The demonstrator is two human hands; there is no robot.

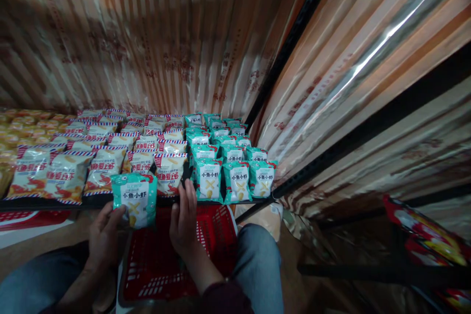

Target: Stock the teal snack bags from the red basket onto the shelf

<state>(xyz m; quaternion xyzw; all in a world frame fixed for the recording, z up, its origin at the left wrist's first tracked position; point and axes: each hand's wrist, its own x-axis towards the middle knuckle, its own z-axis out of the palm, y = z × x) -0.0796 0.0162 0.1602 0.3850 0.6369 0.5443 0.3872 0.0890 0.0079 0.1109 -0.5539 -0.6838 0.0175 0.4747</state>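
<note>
The left hand (103, 243) pinches the green snack bag (134, 201) near its lower corner; a light grip should avoid crushing it. The right hand (184, 228), fingers loosely together, reaches toward the shelf (37, 203), above the red basket (147, 270)

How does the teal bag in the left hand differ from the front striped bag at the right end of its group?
The teal bag has a teal border; the striped bag has red-and-blue striped edges. The teal bag is held by the left hand; the striped bag sits on the shelf. Both have printed fronts.
</note>
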